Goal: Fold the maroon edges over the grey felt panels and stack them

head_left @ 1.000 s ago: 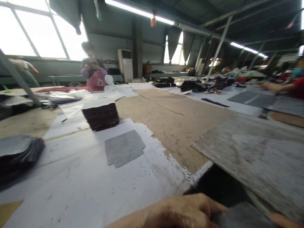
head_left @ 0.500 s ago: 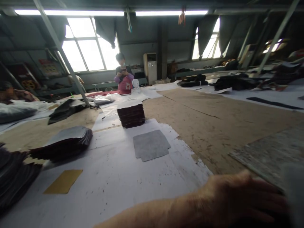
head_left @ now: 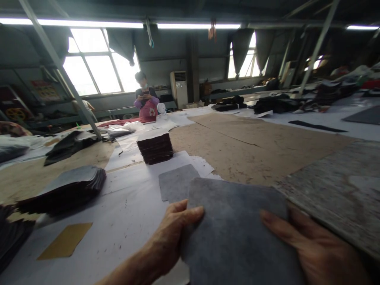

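Between my two hands is a grey cut fabric piece, raised in front of me; whether it is one layer or several I cannot tell. My left hand grips its left edge, thumb on top. On the right edge, my right hand has its thumb on the upper face and the fingers behind, mostly hidden. Just beyond, a similar grey piece lies flat on the white paper, partly covered by the held one. Farther back stands a neat stack of dark pieces.
Fanned stacks of dark pieces lie on the left, near a tan card. Brown paper spreads across the table, with a rough grey board at right. A person stands across the table. A slanted metal post rises at left.
My left hand has come back from the far right and now grips the grey fabric piece. My right hand has come into view holding its other edge. The view has turned slightly right.
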A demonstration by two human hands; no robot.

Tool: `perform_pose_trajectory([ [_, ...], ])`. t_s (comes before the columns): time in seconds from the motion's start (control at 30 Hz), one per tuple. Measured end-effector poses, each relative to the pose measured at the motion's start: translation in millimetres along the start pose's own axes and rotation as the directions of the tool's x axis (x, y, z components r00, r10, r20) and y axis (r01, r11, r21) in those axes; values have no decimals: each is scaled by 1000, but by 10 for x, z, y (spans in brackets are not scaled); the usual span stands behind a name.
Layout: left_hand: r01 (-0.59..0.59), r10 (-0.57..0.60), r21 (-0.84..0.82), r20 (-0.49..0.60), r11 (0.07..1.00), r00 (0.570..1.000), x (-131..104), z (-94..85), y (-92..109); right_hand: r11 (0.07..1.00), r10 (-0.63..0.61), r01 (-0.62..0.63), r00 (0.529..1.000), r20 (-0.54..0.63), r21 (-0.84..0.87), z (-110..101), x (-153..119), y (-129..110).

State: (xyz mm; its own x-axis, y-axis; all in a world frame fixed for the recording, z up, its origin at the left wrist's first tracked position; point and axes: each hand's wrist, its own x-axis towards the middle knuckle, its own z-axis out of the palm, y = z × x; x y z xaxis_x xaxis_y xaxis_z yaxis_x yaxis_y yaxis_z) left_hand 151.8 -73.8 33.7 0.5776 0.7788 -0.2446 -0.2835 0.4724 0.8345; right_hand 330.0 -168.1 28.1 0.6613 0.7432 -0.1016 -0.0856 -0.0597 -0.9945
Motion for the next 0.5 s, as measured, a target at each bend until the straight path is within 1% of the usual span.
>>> perform_pose_trajectory([
  [0.03, -7, 11, 49, -76, 999, 997, -51, -119, 38, 998, 45, -48, 994, 98, 36, 139, -1, -10],
  [0.07, -10, 20, 80, -131, 997, 991, -101, -235, 74, 996, 67, -79, 975, 212, 52, 282, 1, -3],
  [0.13, 9, 10, 98, -188, 995, 982, -199, -454, 140, 995, 59, -88, 901, 429, 48, 545, 27, 44],
  [0.2, 36, -10, 98, -257, 995, 966, -276, -658, 202, 999, 30, -37, 802, 596, 0, 751, 111, 82],
  [0.23, 38, -4, 109, -295, 993, 955, -302, -754, 232, 998, 17, 27, 757, 653, -57, 832, 186, 82],
  [0.27, 33, 11, 128, -329, 991, 944, -318, -847, 260, 984, 1, 119, 732, 682, -129, 903, 286, 65],
  [0.3, 23, 31, 148, -357, 989, 934, -325, -934, 286, 952, -26, 226, 731, 682, -206, 969, 409, 33],
  [0.33, 22, 40, 160, -374, 987, 927, -323, -1014, 309, 900, -70, 331, 754, 653, -285, 1033, 550, -6],
  [0.37, 28, 37, 162, -385, 986, 922, -314, -1085, 328, 845, -136, 406, 792, 595, -349, 1099, 701, -48],
  [0.4, 39, 25, 152, -395, 988, 918, -301, -1145, 343, 800, -201, 453, 821, 534, -394, 1171, 851, -83],
  [0.43, 48, 11, 137, -401, 989, 916, -286, -1193, 351, 767, -255, 480, 836, 485, -426, 1247, 990, -106],
  [0.5, 37, 9, 111, -395, 993, 919, -261, -1256, 353, 733, -301, 508, 838, 455, -451, 1409, 1194, -107],
])
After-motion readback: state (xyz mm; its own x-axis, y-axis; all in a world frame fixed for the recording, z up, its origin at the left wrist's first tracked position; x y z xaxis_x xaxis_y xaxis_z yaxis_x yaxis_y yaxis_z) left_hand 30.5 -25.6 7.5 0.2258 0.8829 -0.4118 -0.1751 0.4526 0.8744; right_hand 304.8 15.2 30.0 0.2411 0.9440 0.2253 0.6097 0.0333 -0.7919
